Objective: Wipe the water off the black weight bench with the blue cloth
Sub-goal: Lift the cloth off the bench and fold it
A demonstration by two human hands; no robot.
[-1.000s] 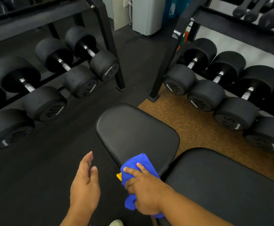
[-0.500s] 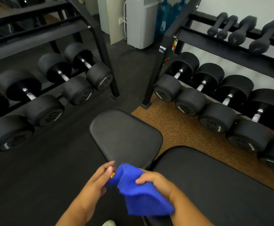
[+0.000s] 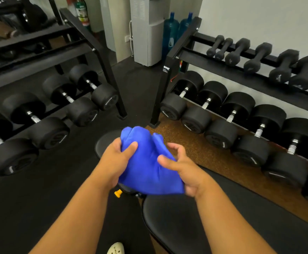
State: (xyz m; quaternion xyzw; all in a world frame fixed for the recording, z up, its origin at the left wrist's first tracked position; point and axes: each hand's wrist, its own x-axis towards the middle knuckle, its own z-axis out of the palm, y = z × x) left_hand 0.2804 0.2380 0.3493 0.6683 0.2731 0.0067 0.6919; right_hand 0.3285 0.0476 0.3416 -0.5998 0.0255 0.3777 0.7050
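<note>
1. the black weight bench (image 3: 177,222) pad lies below the wrists, nearest the viewer.
2. left hand (image 3: 115,160) fingers are clamped on the blue cloth (image 3: 145,162), thumb across its front.
3. right hand (image 3: 184,168) pinches the cloth's other side, its upper fingers curled loose.
4. beyond the fingertips, dumbbells (image 3: 221,125) sit racked.

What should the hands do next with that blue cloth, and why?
Probably lower the bunched blue cloth back onto the black padded weight bench and wipe. Both the left hand and right hand hold it up in the air, touching no pad.
</note>
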